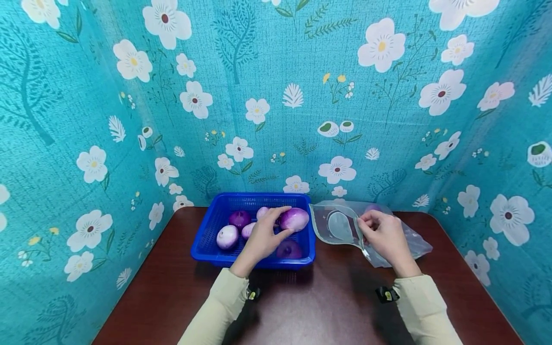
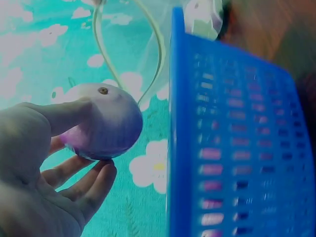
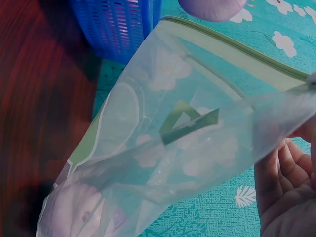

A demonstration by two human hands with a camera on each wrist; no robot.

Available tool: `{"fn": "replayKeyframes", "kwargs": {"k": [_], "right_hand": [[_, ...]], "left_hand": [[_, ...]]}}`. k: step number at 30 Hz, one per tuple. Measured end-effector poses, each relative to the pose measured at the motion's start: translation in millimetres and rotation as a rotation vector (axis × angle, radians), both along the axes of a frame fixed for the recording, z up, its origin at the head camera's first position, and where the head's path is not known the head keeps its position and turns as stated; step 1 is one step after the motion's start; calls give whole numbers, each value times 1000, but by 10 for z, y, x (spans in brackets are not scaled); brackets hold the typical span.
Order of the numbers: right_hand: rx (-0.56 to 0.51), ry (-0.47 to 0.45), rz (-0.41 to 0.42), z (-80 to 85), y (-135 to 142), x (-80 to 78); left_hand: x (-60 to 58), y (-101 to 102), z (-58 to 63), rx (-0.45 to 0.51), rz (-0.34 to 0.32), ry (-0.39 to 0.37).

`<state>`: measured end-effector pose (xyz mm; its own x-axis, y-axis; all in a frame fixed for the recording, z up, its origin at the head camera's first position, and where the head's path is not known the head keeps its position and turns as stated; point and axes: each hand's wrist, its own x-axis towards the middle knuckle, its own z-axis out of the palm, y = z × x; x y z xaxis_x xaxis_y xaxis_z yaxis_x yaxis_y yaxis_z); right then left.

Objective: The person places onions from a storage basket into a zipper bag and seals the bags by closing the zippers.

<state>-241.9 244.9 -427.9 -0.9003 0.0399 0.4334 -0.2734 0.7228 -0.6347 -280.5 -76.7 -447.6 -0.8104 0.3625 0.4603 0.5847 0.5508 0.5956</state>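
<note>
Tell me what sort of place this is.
Probably a makeshift workspace, perhaps indoors: flowered teal cloth hangs behind and beside a brown table, which bears a blue basket of onions.

Open air separates the held onion (image 1: 296,220) from the parted plastic bag (image 1: 340,226); the blue basket rim (image 1: 312,247) stands below, a floral curtain (image 1: 276,120) behind.

At lower centre, onions (image 1: 227,237) lie in the basket (image 1: 254,262) on the table (image 1: 327,302) — the bag (image 1: 340,225) right of it, the right hand (image 1: 385,235) at its mouth. The left hand (image 1: 267,235) and a held onion (image 1: 295,219) are over the basket's right end, the curtain (image 1: 267,115) behind.
</note>
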Motion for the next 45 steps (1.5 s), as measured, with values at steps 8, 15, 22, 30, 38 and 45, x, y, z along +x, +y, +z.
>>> {"fn": "replayKeyframes", "kwargs": {"k": [8,15,22,30,38,45], "right_hand": [[-6,-3,2,0,1,19],[-8,6,0,10,4,34],[5,21,-13,-12,11,32],[-5,16,-11,7,16,37],[-22,11,1,28,17,32],[-20,10,-6,57,11,22]], "left_hand": [[36,316,-71,30,-58,-16],[34,594,-80,6,-75,-76],[18,728,-177,-55,-75,-71],[23,778,-226,-98,-92,-65],[10,804,-307,-121,-127,-17],[18,777,-303,-116,-120,-15]]}}
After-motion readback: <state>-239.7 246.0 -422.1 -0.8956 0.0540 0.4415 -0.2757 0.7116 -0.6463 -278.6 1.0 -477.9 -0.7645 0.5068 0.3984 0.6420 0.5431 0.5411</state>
